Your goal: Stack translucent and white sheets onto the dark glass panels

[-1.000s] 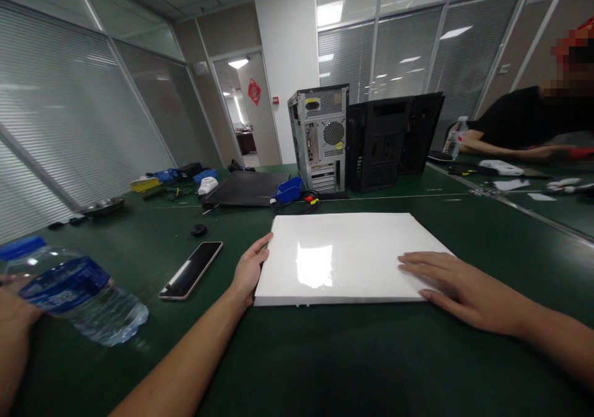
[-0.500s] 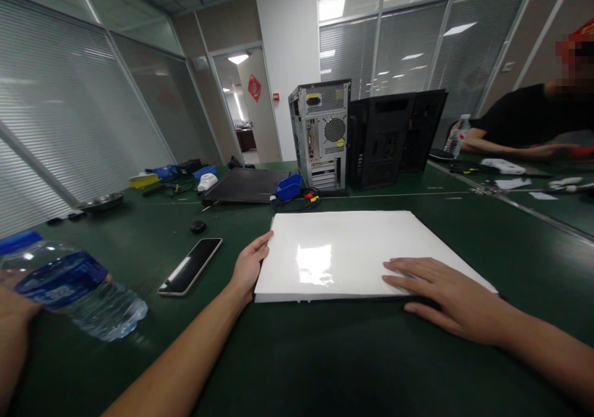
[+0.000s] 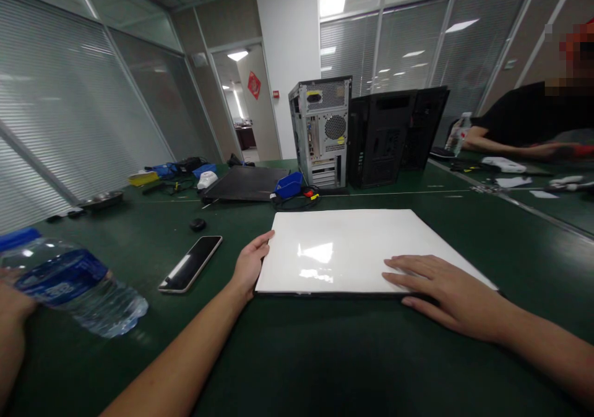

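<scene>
A glossy white panel (image 3: 352, 244) lies flat on the dark green table (image 3: 325, 355) in front of me. My left hand (image 3: 250, 265) grips its left edge, thumb on top and fingers curled along the side. My right hand (image 3: 440, 290) lies flat on the panel's near right corner, palm down and fingers spread, holding nothing.
A black phone (image 3: 190, 263) lies left of the panel. A water bottle (image 3: 78, 287) rests at far left against another person's hand (image 3: 12, 309). Behind stand a silver PC case (image 3: 322, 132) and a black case (image 3: 385, 135); a blue bin (image 3: 288, 187) lies nearby. A person (image 3: 524, 120) sits at right.
The panel's thick white near edge has dropped to a thin line and its near right corner has swung right. My right hand slid slightly left on it; my left hand stayed.
</scene>
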Demonstrator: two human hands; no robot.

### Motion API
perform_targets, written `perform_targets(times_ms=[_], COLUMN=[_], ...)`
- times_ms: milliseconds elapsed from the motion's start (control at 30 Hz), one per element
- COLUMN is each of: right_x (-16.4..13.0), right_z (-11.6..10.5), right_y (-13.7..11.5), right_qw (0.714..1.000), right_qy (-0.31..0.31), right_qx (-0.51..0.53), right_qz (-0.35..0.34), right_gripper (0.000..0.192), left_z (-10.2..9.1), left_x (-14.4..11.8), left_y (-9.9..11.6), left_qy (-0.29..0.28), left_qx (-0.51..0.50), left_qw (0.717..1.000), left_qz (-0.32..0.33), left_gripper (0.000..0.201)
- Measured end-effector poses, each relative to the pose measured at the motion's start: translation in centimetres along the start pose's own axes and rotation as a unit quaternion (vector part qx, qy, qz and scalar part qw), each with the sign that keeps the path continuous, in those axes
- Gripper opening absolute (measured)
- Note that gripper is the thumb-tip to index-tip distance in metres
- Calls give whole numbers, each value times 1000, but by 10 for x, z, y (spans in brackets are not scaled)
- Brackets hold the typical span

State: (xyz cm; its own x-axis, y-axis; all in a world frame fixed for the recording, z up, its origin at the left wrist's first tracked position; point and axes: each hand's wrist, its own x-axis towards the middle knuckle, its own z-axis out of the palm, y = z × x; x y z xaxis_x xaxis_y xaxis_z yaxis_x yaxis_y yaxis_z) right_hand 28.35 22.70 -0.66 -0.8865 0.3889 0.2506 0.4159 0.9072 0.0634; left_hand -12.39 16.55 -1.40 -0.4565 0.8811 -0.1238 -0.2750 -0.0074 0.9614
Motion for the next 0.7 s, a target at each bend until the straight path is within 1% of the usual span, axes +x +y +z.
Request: perform_targets(times_ms=[200,500,600,700], right_x=[2,0,1,4], right_z=[-1,-4,-6,-7], right_y=[-4,-1,-3,-9], right_qw=[999,1000,999,997], right_qy=[11,13,36,73], right_qx=[33,4,2,-8], right_qz=[9,-10,-12,-23], right_gripper=[55,57,58,56], left_z=[-1,-2,3,14], left_x=[-1,-6,-11,-19], left_y=[0,6,8,9], left_qy=[2,-34,-29,-14], left_qx=[10,8,6,-2], left_qw=[1000,999,999,998], left_qz=[-10,-32,-41,-61], left_gripper=[46,44,47,52])
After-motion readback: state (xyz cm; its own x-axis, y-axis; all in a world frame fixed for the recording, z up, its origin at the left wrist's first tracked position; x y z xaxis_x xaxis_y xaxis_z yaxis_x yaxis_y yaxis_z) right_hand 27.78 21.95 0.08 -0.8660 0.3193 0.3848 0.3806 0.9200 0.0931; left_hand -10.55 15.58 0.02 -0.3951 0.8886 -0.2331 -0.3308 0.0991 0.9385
